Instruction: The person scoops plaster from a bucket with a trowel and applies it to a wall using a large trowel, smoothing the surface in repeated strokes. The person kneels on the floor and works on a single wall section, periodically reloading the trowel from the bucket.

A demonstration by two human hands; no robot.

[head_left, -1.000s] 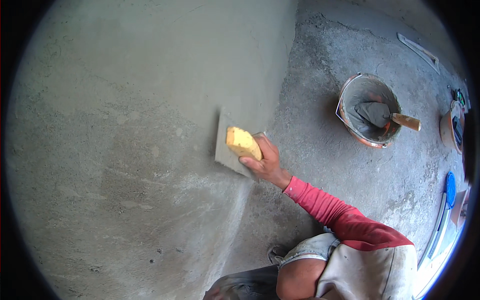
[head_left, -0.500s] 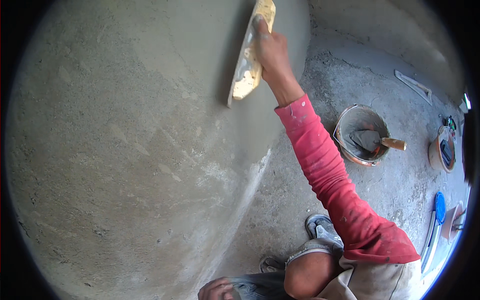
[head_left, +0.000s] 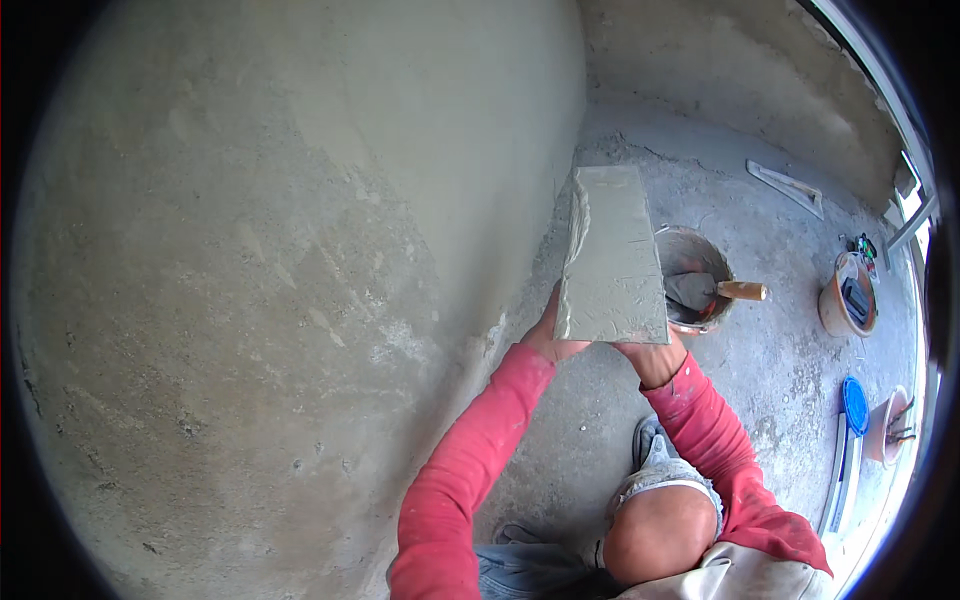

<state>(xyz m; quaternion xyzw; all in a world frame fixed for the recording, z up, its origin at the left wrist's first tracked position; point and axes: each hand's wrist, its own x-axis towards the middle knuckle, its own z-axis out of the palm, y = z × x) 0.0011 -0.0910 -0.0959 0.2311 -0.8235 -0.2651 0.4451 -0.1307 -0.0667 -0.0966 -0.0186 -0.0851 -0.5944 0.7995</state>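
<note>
A rectangular plastering trowel (head_left: 615,255) is held between my two hands with its flat face turned up. Wet grey mortar coats that face, with a thicker ridge along the left edge. My left hand (head_left: 550,332) grips the lower left edge, its fingers partly hidden under the plate. From below, my right hand (head_left: 655,358) holds the trowel near its lower right corner; most of those fingers and the handle are out of sight beneath it. To the left rises the wall (head_left: 300,250), smoother and greyer in its upper part, rough and patchy lower down.
Just beyond the plate, a bucket (head_left: 722,262) of mortar stands on the floor with a wooden-handled trowel (head_left: 742,290) in it. Farther right are a second bucket (head_left: 832,305), a blue round-ended object (head_left: 853,403) and a pinkish container (head_left: 880,430). A frame-shaped tool (head_left: 785,188) lies at the back.
The plastering trowel has left the wall, come down to the right and turned face up. My left hand has risen from beside my leg to grip it.
</note>
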